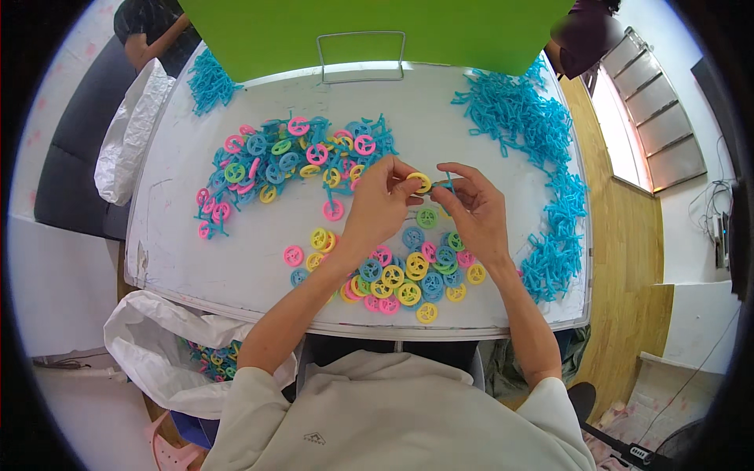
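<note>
Between the fingers of my left hand [382,195] is a small yellow spoked plastic wheel [421,182]. My right hand [476,209] pinches a small blue forked plastic piece [449,180] close beside that wheel; whether the two touch, I cannot tell. Both hands hover over the middle of the white table. Beneath and in front of them lies a pile of loose wheels [408,293] in yellow, pink, blue and green. Beyond my left hand spreads a heap of wheels joined with blue pieces [275,157].
Loose blue forked pieces [510,118] run along the table's [181,228] right side, with a smaller heap [210,82] far left. A green panel [377,31] stands at the back. A white sack [141,322] holding wheels sits at lower left. Two people are at the far corners.
</note>
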`<control>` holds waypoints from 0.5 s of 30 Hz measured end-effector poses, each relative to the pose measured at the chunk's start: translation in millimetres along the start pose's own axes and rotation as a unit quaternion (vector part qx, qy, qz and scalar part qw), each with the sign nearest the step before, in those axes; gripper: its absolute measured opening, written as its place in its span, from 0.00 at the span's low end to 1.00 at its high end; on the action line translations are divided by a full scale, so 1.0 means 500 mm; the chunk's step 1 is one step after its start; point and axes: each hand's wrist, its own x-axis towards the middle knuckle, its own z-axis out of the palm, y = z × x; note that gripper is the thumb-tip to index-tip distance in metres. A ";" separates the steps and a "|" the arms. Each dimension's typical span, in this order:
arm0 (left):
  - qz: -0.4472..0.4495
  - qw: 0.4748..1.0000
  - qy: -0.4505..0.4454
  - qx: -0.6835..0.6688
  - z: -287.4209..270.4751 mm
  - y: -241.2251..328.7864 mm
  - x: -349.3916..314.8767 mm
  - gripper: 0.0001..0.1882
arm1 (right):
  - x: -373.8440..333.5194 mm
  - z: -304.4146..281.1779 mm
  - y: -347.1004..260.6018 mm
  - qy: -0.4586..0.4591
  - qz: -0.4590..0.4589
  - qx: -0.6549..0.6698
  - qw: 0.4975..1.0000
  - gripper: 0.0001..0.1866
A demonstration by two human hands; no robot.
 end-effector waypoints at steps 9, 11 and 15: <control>0.046 0.996 -0.010 0.076 0.010 -0.009 -0.009 0.03 | -0.006 0.004 -0.002 -0.007 -0.010 -0.041 0.999 0.20; -0.072 0.996 -0.025 -0.048 0.004 0.001 -0.006 0.03 | -0.011 0.009 -0.014 0.007 -0.005 -0.057 0.998 0.18; -0.116 0.991 -0.015 -0.058 0.007 0.017 -0.011 0.04 | -0.013 0.014 -0.010 0.020 -0.036 -0.115 0.992 0.14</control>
